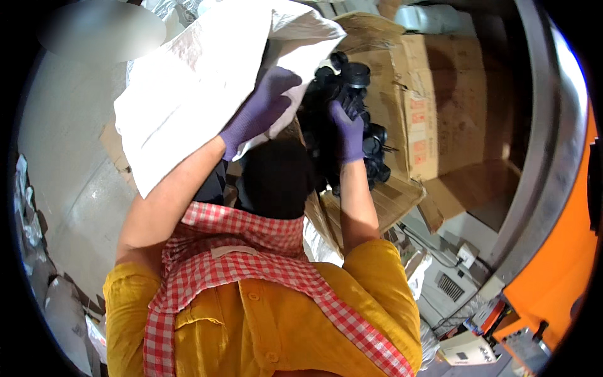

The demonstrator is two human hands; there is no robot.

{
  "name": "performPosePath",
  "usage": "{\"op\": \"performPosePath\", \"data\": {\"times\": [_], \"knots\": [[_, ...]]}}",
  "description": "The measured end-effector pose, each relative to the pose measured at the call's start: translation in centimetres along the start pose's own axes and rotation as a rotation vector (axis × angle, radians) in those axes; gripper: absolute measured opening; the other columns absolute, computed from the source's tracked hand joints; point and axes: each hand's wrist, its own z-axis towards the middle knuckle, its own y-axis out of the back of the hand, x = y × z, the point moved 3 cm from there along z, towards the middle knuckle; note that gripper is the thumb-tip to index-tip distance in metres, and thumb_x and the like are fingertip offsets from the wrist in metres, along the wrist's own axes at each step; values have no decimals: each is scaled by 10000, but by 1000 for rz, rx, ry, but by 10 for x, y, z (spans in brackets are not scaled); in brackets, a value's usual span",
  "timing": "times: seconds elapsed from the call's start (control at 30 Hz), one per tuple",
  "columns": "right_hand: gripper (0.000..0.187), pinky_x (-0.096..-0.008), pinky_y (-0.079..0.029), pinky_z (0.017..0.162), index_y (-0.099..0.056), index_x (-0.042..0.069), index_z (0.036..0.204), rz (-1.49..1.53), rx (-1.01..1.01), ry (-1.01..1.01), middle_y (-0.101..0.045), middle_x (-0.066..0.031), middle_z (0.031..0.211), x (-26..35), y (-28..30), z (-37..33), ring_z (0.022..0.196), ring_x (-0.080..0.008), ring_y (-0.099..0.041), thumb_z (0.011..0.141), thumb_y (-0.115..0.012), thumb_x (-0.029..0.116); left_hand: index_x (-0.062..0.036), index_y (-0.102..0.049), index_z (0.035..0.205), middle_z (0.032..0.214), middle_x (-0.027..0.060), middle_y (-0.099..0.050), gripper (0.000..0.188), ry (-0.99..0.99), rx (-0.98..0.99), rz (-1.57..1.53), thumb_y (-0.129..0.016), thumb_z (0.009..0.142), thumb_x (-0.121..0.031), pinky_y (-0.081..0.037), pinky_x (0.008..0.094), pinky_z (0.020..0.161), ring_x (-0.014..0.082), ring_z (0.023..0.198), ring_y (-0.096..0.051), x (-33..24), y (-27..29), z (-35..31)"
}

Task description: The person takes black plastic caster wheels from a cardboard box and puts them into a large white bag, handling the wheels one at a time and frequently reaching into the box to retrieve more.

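Both my hands wear purple gloves. My left hand [262, 107] is at the mouth of a large white sack [195, 88], its fingers and thumb apart against the sack's inner side. To the right, my right hand [349, 131] reaches into an open cardboard box [383, 94], its fingers curled on the black plastic parts [358, 74] heaped there. Some of those parts look like round caps or short cylinders. Which piece lies between my fingers is hard to make out. The sack's opening faces the box, close to its left side.
A second brown cardboard piece with flaps [452, 107] stands right of the box, beside a grey metal frame [534, 125] and an orange panel [553, 270]. A rounded black object [276, 179] is in front of my apron. Plastic bags [66, 314] lie at the lower left.
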Motion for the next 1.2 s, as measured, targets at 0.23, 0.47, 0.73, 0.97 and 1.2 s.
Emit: {"op": "performPosePath", "data": {"times": [0.23,0.47,0.73,0.97,1.2], "knots": [[56,-208,-378,521,-606,44,813,9,196,79,-565,6,668,106,0,-154,572,-63,-485,784,-621,89,-98,-471,1232,1292,157,-431,668,-252,165,14,-773,650,-223,-422,425,960,376,1186,-453,-150,-29,-30],[86,-261,-448,633,-647,4,811,-530,-11,722,-627,-69,737,116,24,-231,660,-163,-583,729,-641,28,-48,-476,1166,1090,117,-524,513,69,156,-393,-590,670,13,-459,325,850,214,1000,-536,-133,-8,-79],[247,-332,-486,626,-607,47,915,-755,411,1003,-656,-129,905,109,-5,-258,773,-286,-640,694,-718,61,3,-504,1154,1041,99,-615,454,593,555,-752,-594,715,-72,-456,289,870,182,977,-570,-144,2,-120],[143,-267,-452,543,-579,40,818,-630,629,575,-593,-58,737,89,-10,-280,639,-124,-595,750,-691,-16,8,-546,1156,1071,104,-613,346,640,583,-894,-575,833,-112,-457,294,875,165,989,-571,-149,-5,-145],[144,-265,-452,607,-603,38,869,-408,896,-210,-603,-12,752,80,-16,-297,672,-100,-540,766,-667,113,-81,-589,1115,998,114,-629,328,-667,813,289,-612,808,-196,-502,331,775,243,918,-619,-192,31,-151]]}}
